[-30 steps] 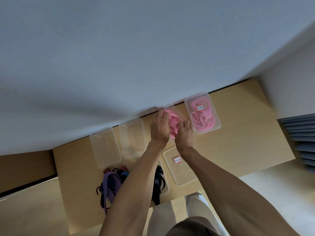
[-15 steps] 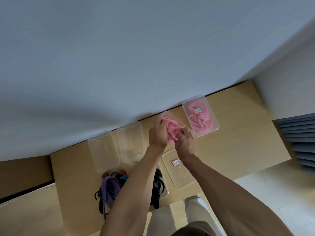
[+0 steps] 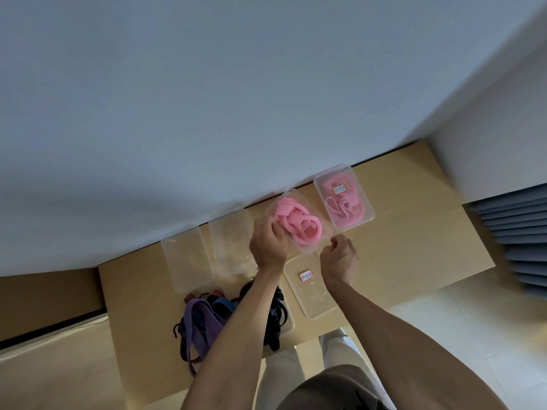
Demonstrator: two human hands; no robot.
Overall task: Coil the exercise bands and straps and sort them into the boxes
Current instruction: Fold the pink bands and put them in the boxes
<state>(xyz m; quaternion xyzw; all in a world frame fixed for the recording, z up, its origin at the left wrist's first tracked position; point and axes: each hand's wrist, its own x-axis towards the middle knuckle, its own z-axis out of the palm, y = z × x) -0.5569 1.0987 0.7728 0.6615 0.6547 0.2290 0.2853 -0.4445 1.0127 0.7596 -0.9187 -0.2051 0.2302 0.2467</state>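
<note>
Left hand (image 3: 268,247) rests at the near-left edge of a clear box (image 3: 321,224), fingers curled against the pink band (image 3: 299,224) coiled inside it; whether that grip actually pinches the band, cannot tell. Right hand (image 3: 340,257) sits just beside the box's near corner, fingers loosely curled, grip holding nothing, apart from the band. Box stands tilted on the wood surface (image 3: 414,247), near the wall. Just right of it, a second box (image 3: 367,214) holds thinner pink bands (image 3: 344,208) and a small white label (image 3: 339,189); text unreadable. Left of the hands, two clear boxes side by side: one (image 3: 229,241) next to the left hand, another (image 3: 186,258) further left. Nearer the person, a clear tray or lid (image 3: 310,294) with a red-edged label (image 3: 306,275) lies flat, partly under the right wrist. At the near-left of the surface, a tangled pile: purple strap (image 3: 201,324), black straps (image 3: 275,318), a blue bit, a red-orange end piece (image 3: 188,298). Left forearm crosses over this pile. Part of the pile seems to lie in another clear box, mostly hidden by the arm.
</note>
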